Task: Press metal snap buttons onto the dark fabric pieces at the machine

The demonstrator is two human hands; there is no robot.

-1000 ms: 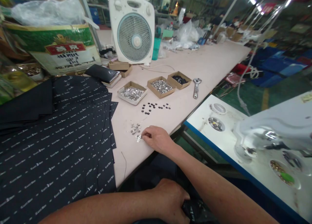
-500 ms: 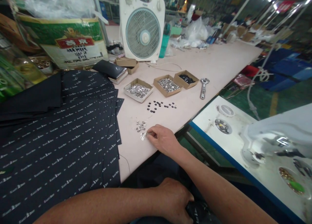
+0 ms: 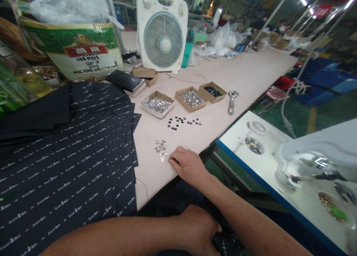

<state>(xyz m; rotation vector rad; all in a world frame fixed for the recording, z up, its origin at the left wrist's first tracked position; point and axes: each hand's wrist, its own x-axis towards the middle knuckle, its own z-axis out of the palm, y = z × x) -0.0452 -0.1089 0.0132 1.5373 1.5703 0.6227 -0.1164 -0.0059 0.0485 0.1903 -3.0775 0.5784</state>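
My right hand (image 3: 187, 164) rests at the table's near edge, fingers bent and pressed together beside a small group of silver rings (image 3: 163, 156); whatever it may pinch is too small to make out. Just beyond lie more small metal pieces (image 3: 160, 145), and behind them several black round caps (image 3: 173, 128). Low in the view, over the lap, my left hand (image 3: 199, 228) is closed on a dark cloth (image 3: 227, 245) with white print. To the left spreads a stack of dark printed fabric (image 3: 83, 163).
Behind the caps stand a box of silver parts (image 3: 158, 104), a second one (image 3: 192, 99) and a box of black parts (image 3: 212, 91). A wrench (image 3: 232, 102) lies right of them. A fan (image 3: 164, 33) stands behind; a white machine (image 3: 320, 152) is at the right.
My right hand has drawn back slightly toward the table edge, away from the silver rings. My left hand keeps its hold on the dark cloth.
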